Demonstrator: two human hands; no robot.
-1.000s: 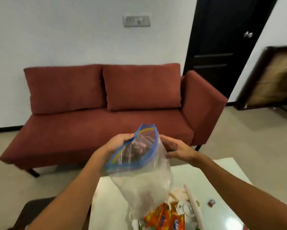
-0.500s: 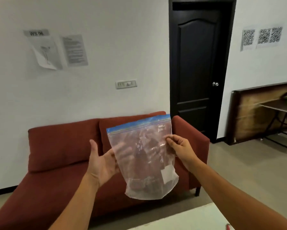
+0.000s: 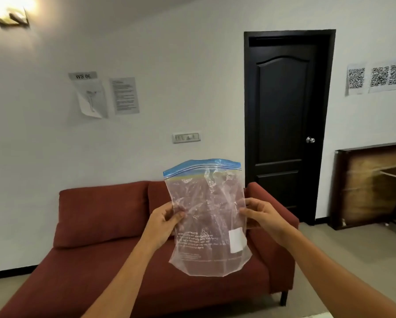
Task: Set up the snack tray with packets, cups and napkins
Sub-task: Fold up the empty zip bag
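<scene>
Clear plastic zip bag (image 3: 207,216), seemingly empty, held upright mid-air; left hand (image 3: 163,222) pinching its 9 o'clock edge, right hand (image 3: 262,215) its 3 o'clock edge; tray, packets, cups, napkins unseen; progress unclear

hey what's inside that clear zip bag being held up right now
Nothing shows inside the clear zip bag. It looks empty and flat, zip strip on top, pinched at its sides by the left hand and right hand. The red sofa behind shows through it.

We're looking from head height, level and forward across the room, the sofa (image 3: 128,226) near, the door (image 3: 286,125) beyond.
</scene>
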